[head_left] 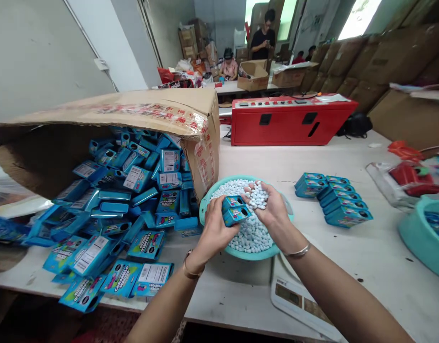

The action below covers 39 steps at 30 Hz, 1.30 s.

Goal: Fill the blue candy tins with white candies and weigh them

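Note:
My left hand [217, 228] grips two small blue candy boxes [235, 211] side by side, their tops with dark round holes facing up. Palm up and cupped, my right hand [274, 214] carries a heap of small pale blue candies [258, 194] close to the boxes' right side. Both hands are above a turquoise basin [253, 256] filled with the same candies. To the left, a cardboard box [208, 162] lies on its side, with many blue candy boxes [121, 278] spilling out. Several more boxes [343, 202] stand in rows on the right.
A white scale [287, 296] sits at the table's front, partly under my right forearm. A red machine [294, 121] stands at the back of the white table [248, 295]. Another turquoise basin [415, 228] is at the far right. People [264, 40] are in the background among cartons.

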{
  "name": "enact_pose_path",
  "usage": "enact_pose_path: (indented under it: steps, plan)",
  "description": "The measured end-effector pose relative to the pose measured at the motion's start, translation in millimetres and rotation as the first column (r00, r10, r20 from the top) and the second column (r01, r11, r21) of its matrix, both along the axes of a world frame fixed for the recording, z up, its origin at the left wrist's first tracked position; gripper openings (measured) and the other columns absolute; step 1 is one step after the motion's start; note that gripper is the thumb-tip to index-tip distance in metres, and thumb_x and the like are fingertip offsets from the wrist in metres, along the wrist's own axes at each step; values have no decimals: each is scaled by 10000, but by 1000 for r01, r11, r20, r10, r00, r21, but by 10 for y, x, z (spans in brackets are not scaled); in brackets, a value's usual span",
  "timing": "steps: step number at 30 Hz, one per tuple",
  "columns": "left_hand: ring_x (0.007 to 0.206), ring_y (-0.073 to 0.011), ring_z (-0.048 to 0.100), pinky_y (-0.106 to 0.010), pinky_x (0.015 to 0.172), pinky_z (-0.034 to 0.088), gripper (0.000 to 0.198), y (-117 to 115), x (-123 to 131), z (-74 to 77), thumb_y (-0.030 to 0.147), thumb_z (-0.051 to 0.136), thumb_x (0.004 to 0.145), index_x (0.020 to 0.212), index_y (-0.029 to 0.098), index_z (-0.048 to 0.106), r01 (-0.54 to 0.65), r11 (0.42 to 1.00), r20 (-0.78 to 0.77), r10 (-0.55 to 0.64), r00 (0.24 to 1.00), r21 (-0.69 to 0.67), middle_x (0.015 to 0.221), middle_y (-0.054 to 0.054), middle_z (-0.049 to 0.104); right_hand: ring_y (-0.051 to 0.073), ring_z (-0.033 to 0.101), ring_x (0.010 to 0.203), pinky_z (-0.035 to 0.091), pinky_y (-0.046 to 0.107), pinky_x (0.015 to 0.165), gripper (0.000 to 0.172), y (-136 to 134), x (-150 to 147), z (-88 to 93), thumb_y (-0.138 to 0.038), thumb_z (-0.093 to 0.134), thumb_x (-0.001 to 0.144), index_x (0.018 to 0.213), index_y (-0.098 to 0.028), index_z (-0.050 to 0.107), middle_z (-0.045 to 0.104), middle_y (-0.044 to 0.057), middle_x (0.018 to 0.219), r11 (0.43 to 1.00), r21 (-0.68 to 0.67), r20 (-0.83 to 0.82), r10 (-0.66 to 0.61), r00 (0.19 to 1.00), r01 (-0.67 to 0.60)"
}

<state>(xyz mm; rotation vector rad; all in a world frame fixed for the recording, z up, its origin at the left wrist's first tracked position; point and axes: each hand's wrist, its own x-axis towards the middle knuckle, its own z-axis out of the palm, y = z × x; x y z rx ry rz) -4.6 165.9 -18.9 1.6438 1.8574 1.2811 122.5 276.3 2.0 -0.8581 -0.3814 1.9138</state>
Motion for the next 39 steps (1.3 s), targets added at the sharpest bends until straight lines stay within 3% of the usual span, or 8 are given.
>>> enact_pose_path:
  steps: [5, 9, 15, 22, 27, 30, 35, 39]
  plan:
    - [1219, -309, 486, -479, 1074, 374, 695, 75, 132, -45, 141, 684, 617, 1272, 192, 457, -57, 998, -33, 57, 998, -11, 1215, -102, 535, 170, 667, 769, 545, 272, 662, 122, -148, -153, -1, -240, 665, 670, 769, -221, 596, 663, -24, 767, 944, 302, 58, -161, 985, 136]
    - [1226, -303, 490, -468, 1086, 369, 701, 80, 123, -58, 140, 692, 608, 1267, 173, 456, -84, 996, 5, 83, 996, 27, 1237, -114, 533, 168, 644, 778, 519, 292, 748, 83, -178, -181, 48, -261, 653, 650, 701, -219, 602, 652, -26, 710, 902, 416, 132, -183, 974, 113]
    - [1263, -308, 485, -476, 1107, 354, 732, 90, 68, -48, 178, 722, 619, 1292, 183, 435, -106, 991, 103, 98, 990, 78, 1286, -124, 519, 165, 639, 750, 514, 294, 748, 105, -136, -183, 128, -267, 660, 615, 683, -220, 596, 629, -33, 665, 904, 412, 171, -200, 965, 114]
    - [1241, -309, 497, -493, 1099, 358, 746, 109, 42, -104, 198, 757, 612, 1288, 219, 441, -54, 993, 189, 33, 981, 106, 1251, -101, 530, 194, 671, 762, 546, 317, 675, 135, 74, -64, -146, -241, 635, 645, 710, -246, 517, 596, -33, 650, 988, 150, 163, 5, 987, -30]
    - [1259, -312, 489, -484, 1106, 359, 774, 92, 30, -192, 201, 762, 608, 1304, 213, 424, -60, 995, 210, 43, 977, 75, 1272, -103, 511, 185, 666, 753, 568, 330, 699, 130, 55, -44, -148, -188, 622, 656, 716, -250, 524, 605, -30, 661, 997, 62, 73, -40, 997, 35]
    - [1278, -318, 474, -490, 1115, 347, 754, 103, 35, -205, 193, 750, 614, 1298, 211, 431, -79, 995, 180, 68, 981, 57, 1281, -105, 500, 173, 661, 800, 560, 322, 771, 86, -42, -87, -15, -206, 628, 670, 691, -241, 553, 607, -33, 671, 985, 135, 68, -115, 991, 105]
    - [1259, -326, 479, -502, 1104, 347, 711, 172, 94, -177, 147, 721, 603, 1267, 181, 470, -79, 996, 117, 75, 990, 28, 1220, -108, 530, 162, 647, 802, 515, 321, 882, 78, -205, -217, 115, -255, 669, 682, 701, -220, 603, 649, -15, 720, 898, 434, 174, -161, 971, 71]
    - [1255, -315, 490, -496, 1104, 351, 744, 222, 80, -208, 153, 749, 577, 1266, 203, 474, -73, 997, 175, 66, 982, 36, 1251, -100, 531, 166, 656, 788, 509, 334, 889, 96, -128, -251, 109, -272, 667, 685, 709, -225, 587, 642, -18, 703, 899, 432, 168, -154, 974, 68]
